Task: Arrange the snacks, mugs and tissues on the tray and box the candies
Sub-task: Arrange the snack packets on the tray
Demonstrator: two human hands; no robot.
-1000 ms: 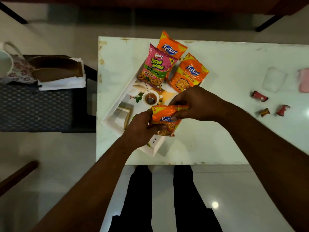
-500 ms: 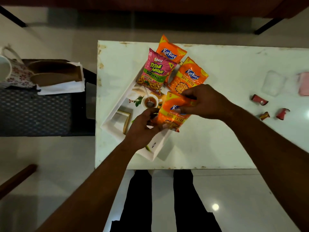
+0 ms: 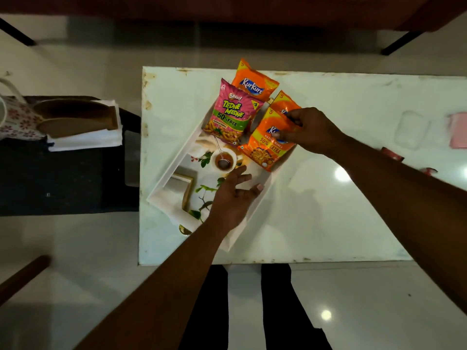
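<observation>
White bench [image 3: 316, 198], dim light, glare spots. Candies [image 3: 392, 154] at right partly hidden behind my forearm; pink item [image 3: 458, 130] cut off by frame edge. My right hand [image 3: 307, 131] pinches orange snack packet [image 3: 265, 147] at tray's [image 3: 177, 170] far right corner, overlapping second orange packet [image 3: 284, 102]. My left hand [image 3: 233, 195] slack, fingers spread, palm down over tray's right side; contact unclear.

The pink packet [image 3: 231, 114] reads "BINGO! TEDHE MEDHE" and "50% FREE", with a "5" at its corner. The rear orange packet [image 3: 254, 83] carries "Kurkure" and a "5". The front orange packet [image 3: 265, 145] shows "5", "MASALA MUNCH" and "50% EXTRA", its brand name mostly under the right hand [image 3: 307, 131]; the orange packet behind it [image 3: 286, 103] shows a "5".
</observation>
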